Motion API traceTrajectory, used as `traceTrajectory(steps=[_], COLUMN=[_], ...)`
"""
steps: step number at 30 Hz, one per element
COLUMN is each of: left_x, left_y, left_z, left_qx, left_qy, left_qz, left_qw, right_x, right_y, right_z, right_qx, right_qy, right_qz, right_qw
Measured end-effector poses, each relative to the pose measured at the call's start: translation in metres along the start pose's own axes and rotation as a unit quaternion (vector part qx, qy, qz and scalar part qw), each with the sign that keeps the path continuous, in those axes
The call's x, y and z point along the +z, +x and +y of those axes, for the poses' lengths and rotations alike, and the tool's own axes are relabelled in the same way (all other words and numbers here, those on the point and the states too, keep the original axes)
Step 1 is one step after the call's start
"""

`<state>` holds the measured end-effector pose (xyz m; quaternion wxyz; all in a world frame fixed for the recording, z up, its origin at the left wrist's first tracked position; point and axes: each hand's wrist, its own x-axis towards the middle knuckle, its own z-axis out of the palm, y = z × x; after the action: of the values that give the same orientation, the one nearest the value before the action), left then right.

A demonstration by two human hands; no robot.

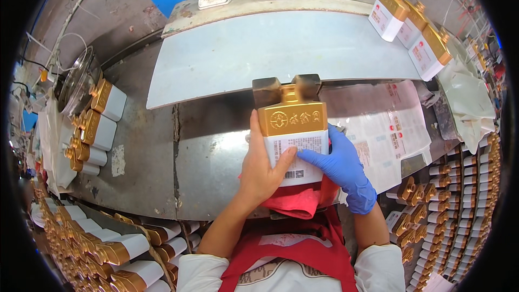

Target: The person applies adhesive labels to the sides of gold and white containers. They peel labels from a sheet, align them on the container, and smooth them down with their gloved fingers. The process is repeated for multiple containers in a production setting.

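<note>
And there, bare left hand and blue-gloved right hand half-curled round a white, gold-shouldered flat bottle, seemingly steadying both sides!

Gleaming, metallic-looking gold crowns the bottle; here's a smooth, rubbery glove, matt cloth, scuffed metal worktop!
</note>
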<state>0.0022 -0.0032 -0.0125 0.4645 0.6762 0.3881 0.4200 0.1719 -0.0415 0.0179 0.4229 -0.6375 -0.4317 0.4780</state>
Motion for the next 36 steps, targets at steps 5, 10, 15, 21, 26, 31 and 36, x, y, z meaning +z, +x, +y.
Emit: traceTrajectory(steps=[5,10,15,21,26,31,36], left_x=[0.0,0.0,0.001,-0.002,-0.014,-0.022,-0.024], left_y=[-0.001,-0.001,-0.001,-0.001,-0.015,-0.023,-0.017], left_z=[0.001,0.001,0.006,0.007,-0.009,-0.016,-0.018], left_qx=[0.006,-0.021,-0.063,-0.061,-0.032,-0.07,-0.082], left_qy=[-0.013,-0.023,-0.094,-0.111,-0.139,-0.233,-0.294], left_qz=[-0.007,-0.008,-0.027,-0.041,-0.084,-0.097,-0.089], left_qw=[1.0,0.999,0.993,0.991,0.986,0.965,0.948], right_x=[-0.001,-0.002,-0.008,-0.006,-0.012,-0.018,-0.017], right_y=[-0.001,-0.001,-0.005,-0.008,-0.01,-0.01,-0.01], right_z=[0.0,0.001,0.005,0.004,0.013,0.027,0.026], right_qx=[0.005,-0.012,0.006,0.037,0.017,0.03,0.029], right_qy=[0.005,0.006,0.027,0.02,0.003,0.023,0.037], right_qz=[-0.005,-0.015,-0.022,-0.031,-0.008,0.023,0.027], right_qw=[1.0,1.0,0.999,0.999,1.0,0.999,0.999])
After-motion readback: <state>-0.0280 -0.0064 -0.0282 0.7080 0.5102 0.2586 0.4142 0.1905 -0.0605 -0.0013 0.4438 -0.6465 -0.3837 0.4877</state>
